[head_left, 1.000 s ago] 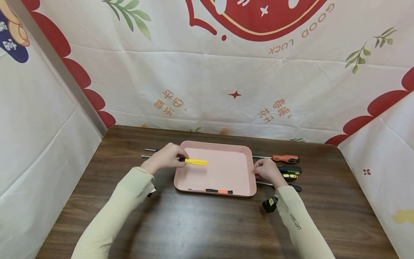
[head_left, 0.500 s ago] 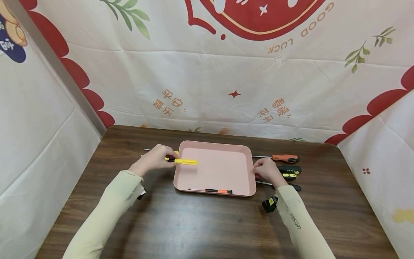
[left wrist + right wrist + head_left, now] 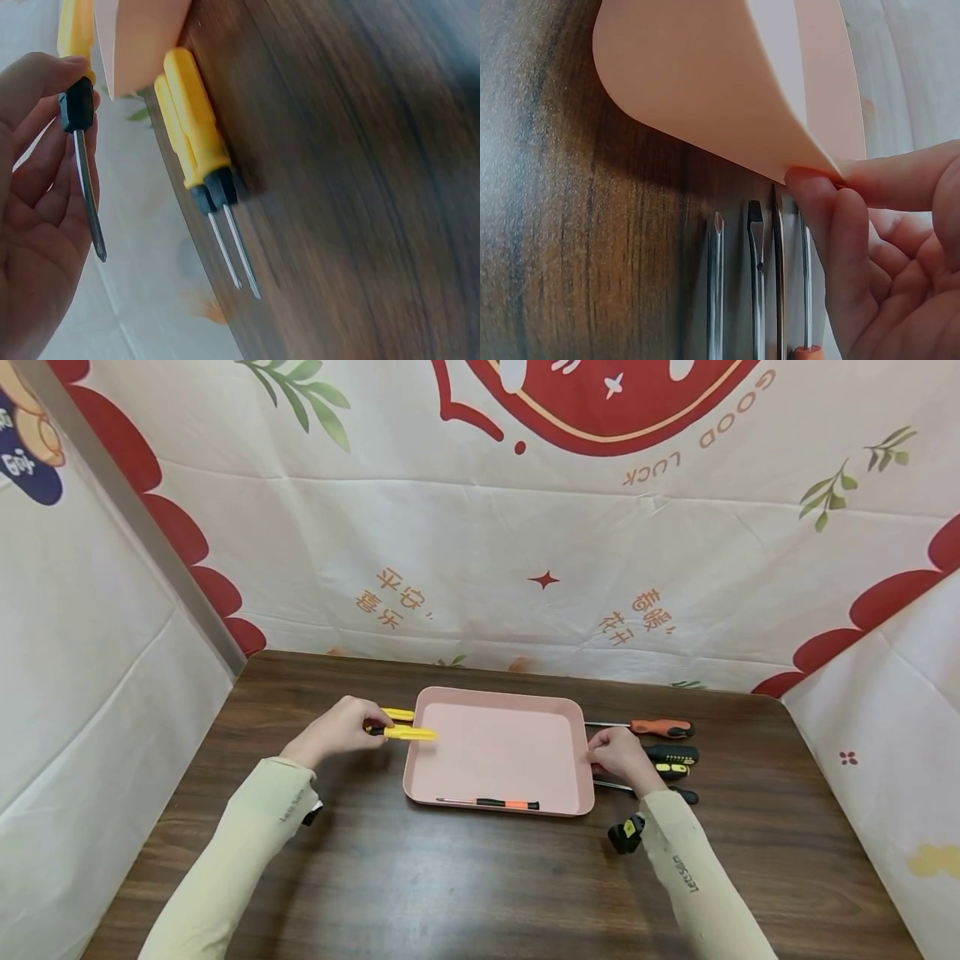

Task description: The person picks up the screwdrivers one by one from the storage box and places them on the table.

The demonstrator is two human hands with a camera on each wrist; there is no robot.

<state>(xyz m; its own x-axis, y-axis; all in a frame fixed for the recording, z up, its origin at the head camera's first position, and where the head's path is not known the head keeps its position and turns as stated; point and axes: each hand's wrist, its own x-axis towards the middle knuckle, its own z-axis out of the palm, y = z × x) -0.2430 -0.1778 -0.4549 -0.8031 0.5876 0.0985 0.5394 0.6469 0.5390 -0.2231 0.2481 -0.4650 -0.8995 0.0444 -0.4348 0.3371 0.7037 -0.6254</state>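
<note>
My left hand grips a screwdriver with a yellow handle and black collar. Its handle end overlaps the left rim of the pink tray in the head view. In the left wrist view, the thumb presses on the handle and the bare shaft points away from the tray. Two more yellow-handled screwdrivers lie side by side on the table at the tray's left end. My right hand pinches the tray's right rim between thumb and fingers. Inside the tray, along its near side, lies a slim black-and-orange screwdriver.
Right of the tray lie several screwdrivers, including an orange-and-black one, a thick black-handled one and a black-and-yellow one. Their shafts point toward the tray. A printed white cloth hangs behind the wooden table.
My left hand has moved left with the yellow screwdriver, from over the tray to its left rim, exposing the yellow handles lying there. My right hand has stayed on the rim.
</note>
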